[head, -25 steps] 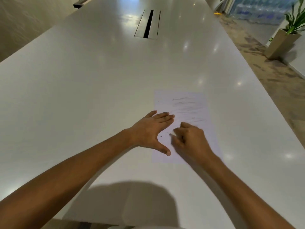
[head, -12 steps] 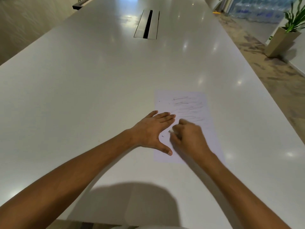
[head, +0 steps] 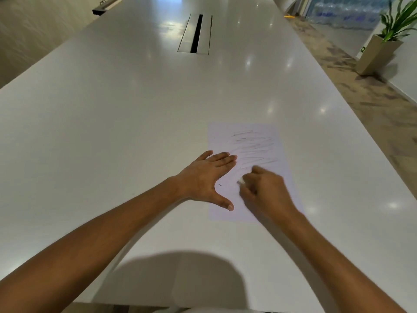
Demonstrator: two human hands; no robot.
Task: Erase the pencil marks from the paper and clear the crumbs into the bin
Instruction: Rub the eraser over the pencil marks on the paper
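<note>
A white sheet of paper (head: 255,141) lies on the long white table (head: 135,109), with grey pencil scribbles (head: 253,147) across its upper half. My left hand (head: 205,177) rests flat on the sheet's left edge, fingers spread, pinning it down. My right hand (head: 264,190) is closed around a small white eraser (head: 241,182), whose tip presses on the paper's middle just below the scribbles. A few dark crumbs (head: 220,185) lie on the paper near my left thumb. No bin is in view.
A metal cable slot (head: 195,33) is set into the table's far middle. The table's right edge runs along a patterned floor, where a planter with a green plant (head: 381,50) stands. Stacked water bottles (head: 345,10) are at the far right.
My right hand with the eraser has shifted slightly back and forth over the paper's middle, and is blurred now. My left hand has stayed flat on the sheet.
</note>
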